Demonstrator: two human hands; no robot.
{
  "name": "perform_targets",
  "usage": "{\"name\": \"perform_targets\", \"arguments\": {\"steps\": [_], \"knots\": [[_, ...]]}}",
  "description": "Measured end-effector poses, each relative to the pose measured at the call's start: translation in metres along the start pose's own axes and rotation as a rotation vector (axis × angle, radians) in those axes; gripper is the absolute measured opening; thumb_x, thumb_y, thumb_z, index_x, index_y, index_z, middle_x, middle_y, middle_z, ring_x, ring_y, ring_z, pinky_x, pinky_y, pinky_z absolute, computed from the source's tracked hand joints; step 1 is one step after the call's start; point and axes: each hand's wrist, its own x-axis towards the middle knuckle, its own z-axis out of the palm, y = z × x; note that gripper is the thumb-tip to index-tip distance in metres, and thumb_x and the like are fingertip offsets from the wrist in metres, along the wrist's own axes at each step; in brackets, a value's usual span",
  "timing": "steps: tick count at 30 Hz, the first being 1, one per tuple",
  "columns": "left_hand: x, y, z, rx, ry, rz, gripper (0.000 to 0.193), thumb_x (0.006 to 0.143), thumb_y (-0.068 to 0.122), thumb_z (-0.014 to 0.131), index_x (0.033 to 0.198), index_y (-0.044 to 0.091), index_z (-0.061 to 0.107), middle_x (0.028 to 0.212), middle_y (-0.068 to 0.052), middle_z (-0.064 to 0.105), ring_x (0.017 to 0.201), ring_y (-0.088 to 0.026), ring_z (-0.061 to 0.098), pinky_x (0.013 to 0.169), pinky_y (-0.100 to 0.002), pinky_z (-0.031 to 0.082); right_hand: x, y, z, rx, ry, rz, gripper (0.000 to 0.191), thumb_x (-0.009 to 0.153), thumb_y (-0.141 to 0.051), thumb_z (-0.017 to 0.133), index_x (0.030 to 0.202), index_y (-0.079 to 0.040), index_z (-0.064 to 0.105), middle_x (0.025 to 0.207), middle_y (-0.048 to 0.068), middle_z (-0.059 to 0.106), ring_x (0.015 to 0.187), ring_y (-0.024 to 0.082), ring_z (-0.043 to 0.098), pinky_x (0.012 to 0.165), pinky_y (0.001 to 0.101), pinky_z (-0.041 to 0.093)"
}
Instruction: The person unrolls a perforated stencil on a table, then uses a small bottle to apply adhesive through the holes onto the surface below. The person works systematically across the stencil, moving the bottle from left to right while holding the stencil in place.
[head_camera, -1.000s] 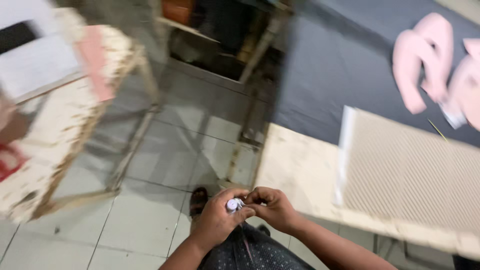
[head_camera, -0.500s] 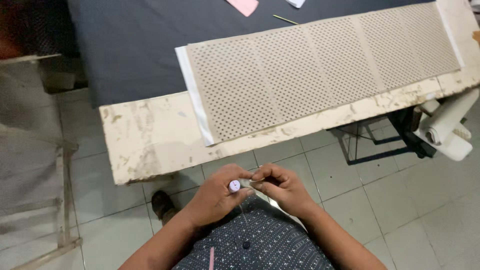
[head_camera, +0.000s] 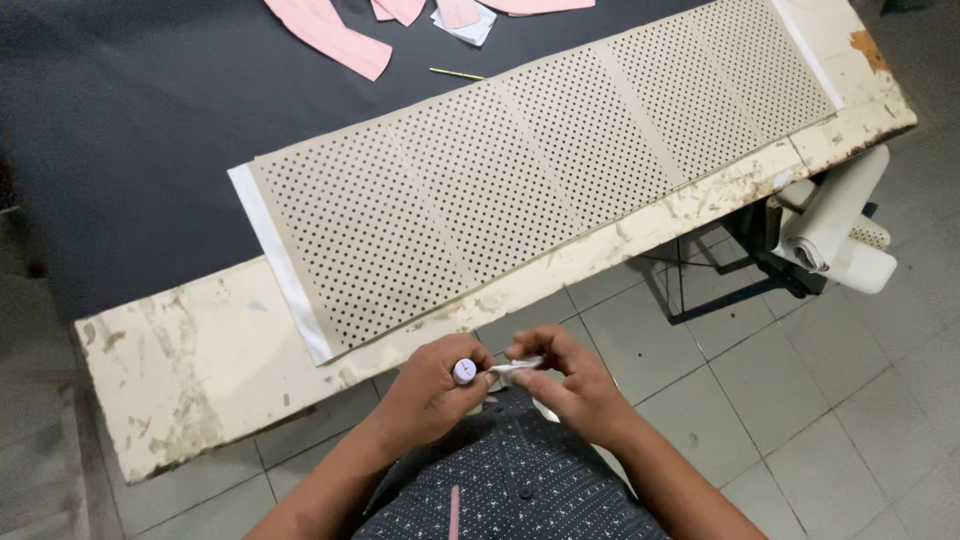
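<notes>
Gripping a small round white-capped marker (head_camera: 464, 371) in left hand (head_camera: 432, 393), fingers curled tight.
Right hand (head_camera: 566, 383) pinched white cloth scrap (head_camera: 516, 369) w/ thumb & forefinger, near perforated beige sheet (head_camera: 520, 170).

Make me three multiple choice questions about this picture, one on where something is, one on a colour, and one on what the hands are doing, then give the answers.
1. Where does the perforated beige sheet lie?
A. On the tiled floor
B. On the table, over the dark cloth
C. In the person's lap

2. What colour are the cut fabric pieces at the table's far side?
A. Pink
B. Green
C. Yellow

3. What are the hands doing?
A. Resting flat on the table
B. Hanging apart at the sides
C. Held together, gripping small things

Answers: B, the sheet spans the table above the worn edge. A, they are plainly pink. C, the left hand holds a small round-capped object, and the right hand pinches a small white piece.
</notes>
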Motion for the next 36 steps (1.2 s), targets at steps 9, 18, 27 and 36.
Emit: {"name": "perform_targets", "arguments": {"steps": [9,18,27,36], "knots": [[0.097,-0.014,-0.019,0.087,-0.144,0.181,0.012,0.085,0.016,0.075,0.088,0.007,0.067,0.079,-0.01,0.068,0.074,-0.027,0.067,0.066,-0.039,0.052,0.075,0.012,-0.062,-0.362,-0.018,-0.004,0.008,0.087,-0.014,0.077,0.091,-0.006,0.078,0.083,0.002,0.068,0.076,0.012,0.06,0.068,0.0265,0.047],[0.126,-0.028,-0.05,0.157,0.047,0.015,0.011,0.085,0.018,0.074,0.089,0.008,0.071,0.082,-0.009,0.07,0.074,-0.025,0.068,0.067,-0.037,0.053,0.153,0.003,-0.102,-0.411,0.38,-0.048,0.008,0.093,-0.013,0.072,0.098,-0.007,0.072,0.098,0.005,0.071,0.093,0.014,0.067,0.083,0.0295,0.055],[0.122,-0.018,-0.037,0.003,0.338,0.032,0.01,0.087,0.012,0.071,0.094,0.005,0.072,0.086,-0.009,0.07,0.077,-0.023,0.07,0.071,-0.034,0.056,0.179,0.011,-0.054,-0.063,-0.211,0.049,0.023,0.086,-0.013,0.076,0.108,-0.006,0.076,0.103,0.007,0.079,0.095,0.014,0.073,0.084,0.0297,0.059],[0.086,-0.017,-0.049,-0.132,0.516,-0.168,0.011,0.087,0.011,0.071,0.092,0.001,0.072,0.083,-0.006,0.07,0.073,-0.014,0.064,0.065,-0.029,0.053,0.191,0.006,-0.043,-0.307,-0.524,0.077,0.013,0.091,-0.014,0.075,0.096,-0.002,0.075,0.088,0.005,0.068,0.079,0.013,0.063,0.07,0.0282,0.052]]}}
